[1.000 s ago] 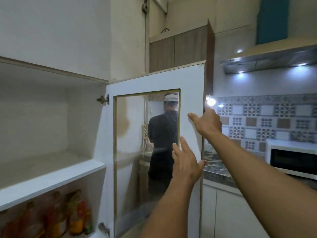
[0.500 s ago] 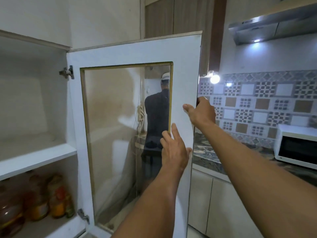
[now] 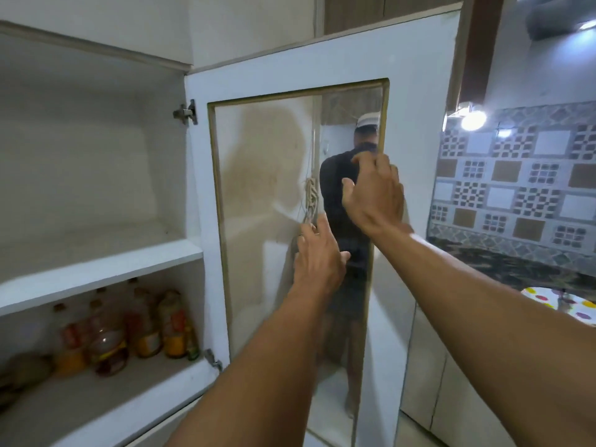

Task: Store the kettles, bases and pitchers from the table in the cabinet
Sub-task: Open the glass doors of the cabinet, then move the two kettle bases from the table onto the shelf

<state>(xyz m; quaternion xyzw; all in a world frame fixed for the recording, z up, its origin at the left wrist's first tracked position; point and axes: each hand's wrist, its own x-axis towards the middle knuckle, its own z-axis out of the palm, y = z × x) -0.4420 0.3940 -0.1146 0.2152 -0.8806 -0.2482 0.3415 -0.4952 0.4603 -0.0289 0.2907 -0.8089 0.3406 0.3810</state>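
Fingers (image 3: 371, 169) of the right hand (image 3: 375, 196) were spread and loosely curled, holding nothing, raised in front of the glass door (image 3: 419, 91) near its free edge; whether they touched the pane could not be told. Lower and further left, the left hand (image 3: 317, 256) reached forward with fingers (image 3: 308, 235) straight and together, thumb out, also empty, in front of the glass. Both forearms stretched up from the bottom edge of the view. In the open cabinet (image 3: 190, 162), the upper shelf (image 3: 96, 269) carried nothing, while the lower shelf (image 3: 106, 404) held a cluster of bottles (image 3: 145, 330) with orange and red labels near its hinge side; their writing was too blurred to read. No kettles, bases or pitchers showed anywhere in view.
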